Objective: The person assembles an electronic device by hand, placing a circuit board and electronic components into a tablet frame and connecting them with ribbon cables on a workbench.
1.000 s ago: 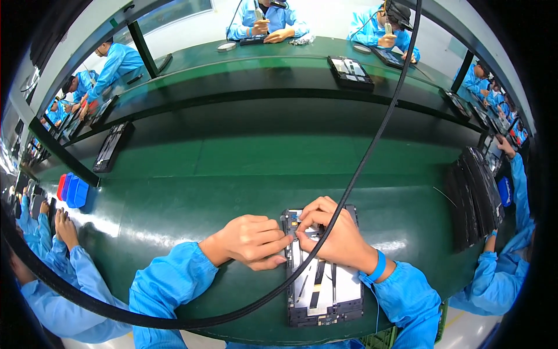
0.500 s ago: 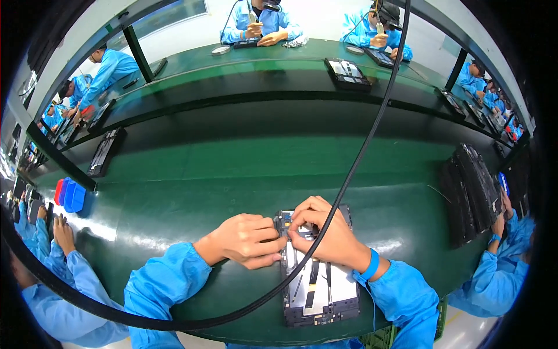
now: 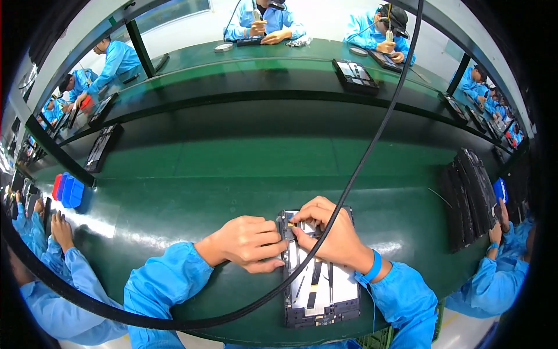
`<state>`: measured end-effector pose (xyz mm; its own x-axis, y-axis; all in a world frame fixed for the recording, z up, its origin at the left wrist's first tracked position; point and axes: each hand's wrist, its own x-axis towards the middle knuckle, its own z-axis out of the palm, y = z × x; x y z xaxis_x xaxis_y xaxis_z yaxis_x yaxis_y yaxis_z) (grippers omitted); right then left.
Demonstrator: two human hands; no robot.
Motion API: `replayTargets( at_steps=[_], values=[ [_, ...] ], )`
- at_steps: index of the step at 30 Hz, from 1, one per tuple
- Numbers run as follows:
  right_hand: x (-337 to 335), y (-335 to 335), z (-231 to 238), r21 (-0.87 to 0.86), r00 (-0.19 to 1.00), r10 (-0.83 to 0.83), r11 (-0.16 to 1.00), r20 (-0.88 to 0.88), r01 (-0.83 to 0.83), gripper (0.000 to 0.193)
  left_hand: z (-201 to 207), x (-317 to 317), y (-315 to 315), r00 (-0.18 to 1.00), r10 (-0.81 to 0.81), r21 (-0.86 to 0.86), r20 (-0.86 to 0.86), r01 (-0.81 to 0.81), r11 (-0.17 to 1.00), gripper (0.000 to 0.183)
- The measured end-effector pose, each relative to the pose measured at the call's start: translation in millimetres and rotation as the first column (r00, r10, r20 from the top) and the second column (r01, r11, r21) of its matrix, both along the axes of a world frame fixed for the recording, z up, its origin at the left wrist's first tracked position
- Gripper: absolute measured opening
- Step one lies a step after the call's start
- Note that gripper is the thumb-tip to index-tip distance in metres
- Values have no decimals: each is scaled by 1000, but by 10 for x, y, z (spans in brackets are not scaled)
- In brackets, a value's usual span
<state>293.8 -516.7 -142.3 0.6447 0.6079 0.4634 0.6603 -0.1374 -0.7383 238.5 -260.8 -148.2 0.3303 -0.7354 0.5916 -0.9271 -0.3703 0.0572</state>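
Note:
An opened tablet [image 3: 346, 291] lies on the green bench, with pale flat plates, black strips and a dark frame showing. Curled fingers of my left hand [image 3: 247, 243] meet its upper left edge, the thumb tucked below them. My right hand [image 3: 332, 230] reaches over the tablet's upper part, a blue band around its wrist. Its thumb and index finger come close together near the upper left corner, beside a small gold-coloured spot. Whatever lies between those fingertips is too small to make out. The palm hides part of the tablet's upper right.
A thick black cable [image 3: 363, 166] hangs across the view in front of my right hand. Dark tablet-like units [image 3: 468, 198] stand stacked at the right. Blue and red bins [image 3: 71, 191] are at the left. Co-workers sit on both sides and beyond the raised shelf [image 3: 232, 84].
My right thumb and index finger have shifted slightly at the tablet's upper left, uncovering a gold-coloured spot. My left hand stays nearly in place. The whole view has shifted a little.

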Motion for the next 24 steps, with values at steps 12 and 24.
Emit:
replayTargets(
  at_steps=[12, 24],
  values=[
    [-27, 22, -128, 119, 994, -53, 991, -91, 64, 42, 30, -377, -293, 998, -27, -71, -58, 23, 997, 34],
    [14, -278, 43, 265, 970, -232, 933, -71, 243, 30, -18, -897, -937, 942, -95, 139, -321, 146, 979, 54]
  ],
)
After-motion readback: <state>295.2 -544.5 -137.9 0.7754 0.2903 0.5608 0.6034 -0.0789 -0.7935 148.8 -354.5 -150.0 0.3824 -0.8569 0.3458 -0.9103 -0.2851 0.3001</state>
